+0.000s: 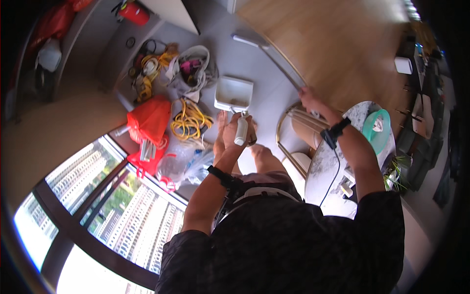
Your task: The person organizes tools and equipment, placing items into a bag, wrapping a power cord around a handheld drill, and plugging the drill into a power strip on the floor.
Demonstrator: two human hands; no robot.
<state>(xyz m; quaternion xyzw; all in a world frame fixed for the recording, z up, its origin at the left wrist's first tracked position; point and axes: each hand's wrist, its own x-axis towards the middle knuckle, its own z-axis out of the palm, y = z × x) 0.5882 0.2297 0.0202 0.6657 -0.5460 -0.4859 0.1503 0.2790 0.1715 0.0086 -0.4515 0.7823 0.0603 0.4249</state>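
My left hand (237, 133) is closed around the pale upright handle of a white long-handled dustpan (234, 105), whose open tray rests on the grey floor just ahead of my feet. Out to the right, my right hand (311, 100) grips the grey pole of a long-handled broom (284, 65). The pole slants away to the far left and ends in a narrow whitish head on the floor, near the edge of the wooden flooring. Bristles cannot be made out on it. Both wrists wear black straps.
Left of the dustpan lie a grey fabric bag (191, 68), a coiled yellow hose (190, 120), red bags (149, 120) and a large clear bottle (171, 166). A marble-topped table (320, 171) with a green bowl (376, 131) stands right, beside a gold-framed chair (289, 147). Windows are at lower left.
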